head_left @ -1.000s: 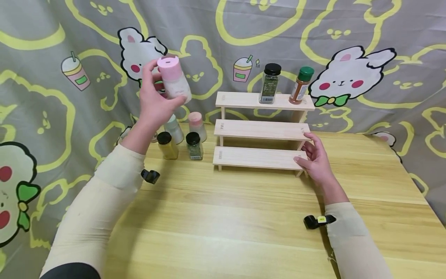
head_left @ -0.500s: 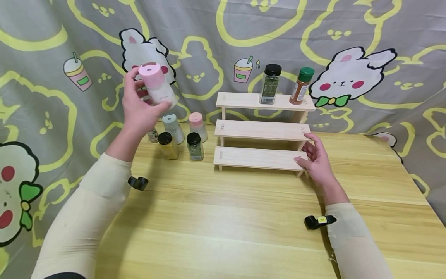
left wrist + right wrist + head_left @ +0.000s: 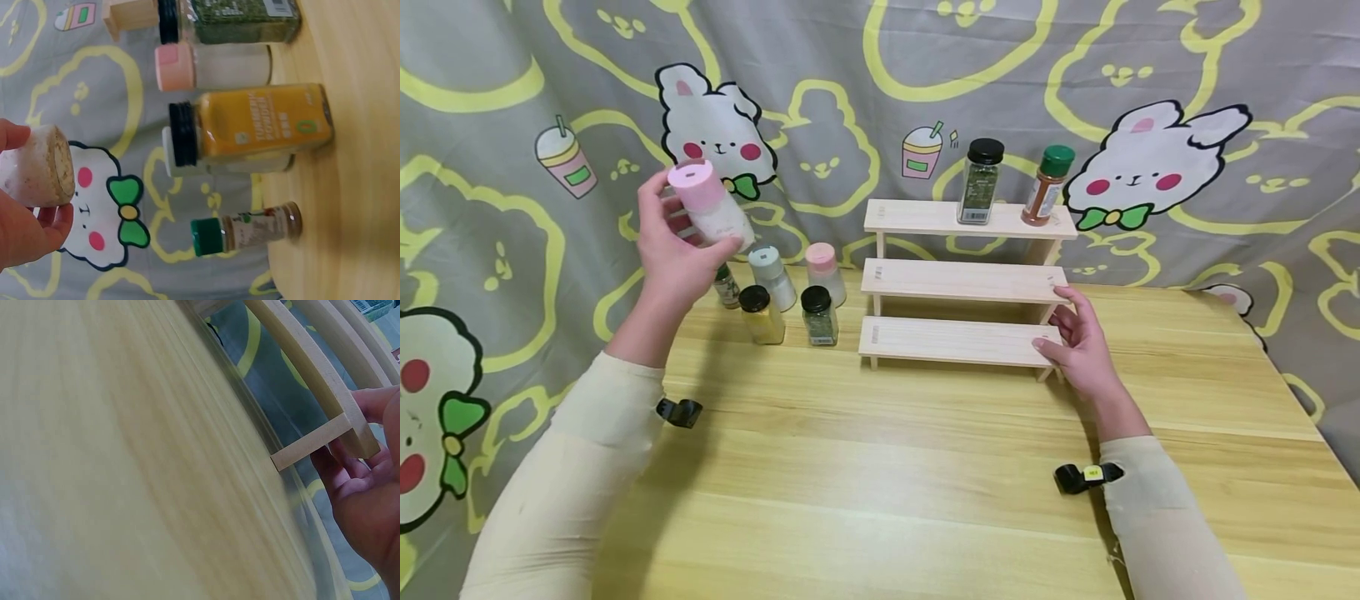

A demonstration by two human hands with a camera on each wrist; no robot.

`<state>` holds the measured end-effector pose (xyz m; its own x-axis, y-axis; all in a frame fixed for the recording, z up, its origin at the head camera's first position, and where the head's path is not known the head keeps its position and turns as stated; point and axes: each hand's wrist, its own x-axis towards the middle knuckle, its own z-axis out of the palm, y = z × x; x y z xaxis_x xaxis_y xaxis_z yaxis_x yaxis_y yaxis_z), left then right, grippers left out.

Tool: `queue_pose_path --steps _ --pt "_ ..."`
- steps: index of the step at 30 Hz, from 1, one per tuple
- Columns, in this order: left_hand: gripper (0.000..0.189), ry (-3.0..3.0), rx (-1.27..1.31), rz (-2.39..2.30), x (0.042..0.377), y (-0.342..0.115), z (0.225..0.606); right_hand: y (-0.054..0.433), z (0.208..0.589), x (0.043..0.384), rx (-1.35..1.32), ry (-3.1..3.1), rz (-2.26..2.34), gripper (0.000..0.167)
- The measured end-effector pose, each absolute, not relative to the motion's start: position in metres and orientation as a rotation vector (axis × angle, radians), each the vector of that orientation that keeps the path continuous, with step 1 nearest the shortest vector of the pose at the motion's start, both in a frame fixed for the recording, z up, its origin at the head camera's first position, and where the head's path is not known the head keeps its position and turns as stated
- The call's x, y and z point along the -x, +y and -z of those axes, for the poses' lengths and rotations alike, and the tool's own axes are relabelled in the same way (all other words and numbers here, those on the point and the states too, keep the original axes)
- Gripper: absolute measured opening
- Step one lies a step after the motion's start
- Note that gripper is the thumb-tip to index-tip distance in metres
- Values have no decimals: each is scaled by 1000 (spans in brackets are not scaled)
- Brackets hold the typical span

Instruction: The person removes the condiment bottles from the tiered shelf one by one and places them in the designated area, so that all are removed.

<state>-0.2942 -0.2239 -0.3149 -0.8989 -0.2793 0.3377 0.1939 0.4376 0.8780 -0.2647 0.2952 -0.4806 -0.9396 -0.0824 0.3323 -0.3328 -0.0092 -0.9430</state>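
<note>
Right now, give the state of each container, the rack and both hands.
Pink-lidded jar: lidded, tilted, aloft
Left hand: gripping this jar
Wooden rack: standing
Right hand: gripping the rack
Turmeric jar: capped, upright
Lower herb jar: capped, upright
Blue-lidded jar: lidded, upright
Peach-lidded jar: lidded, upright
Lower green-capped bottle: capped, upright
Upper herb jar: capped, upright
Upper green-capped bottle: capped, upright

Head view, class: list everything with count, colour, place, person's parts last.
Wooden table: 1, yellowish, below
Cartoon fabric curtain: 1, grey-yellow, background
Tiered wooden rack: 1, pale, table
Square black-lidded herb jars: 2, green, rack, table
Square black-lidded turmeric jar: 1, yellow, table
Green-lidded spice bottles: 2, reddish and brownish, rack, table
Round pale-lidded jar: 1, whitish, table
Round pink-lidded jars: 2, whitish, left hand, table
Wrist cameras: 2, black, foreground
Sleeves: 2, cream, foreground
Left hand: 1, bare, above table
Right hand: 1, bare, gripping rack
</note>
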Motion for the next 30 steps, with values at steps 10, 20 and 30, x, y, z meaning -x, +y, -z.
queue_pose_path --steps 10,20,30 --pt "91 -2257 -154 1473 288 -243 335 295 480 263 -456 -2046 -2089 84" --pt "93 -2292 -221 1416 283 -263 360 295 480 263 -448 -2046 -2094 84" --pt "93 -2336 -293 1371 282 -280 382 294 479 264 -448 -2048 -2100 84"
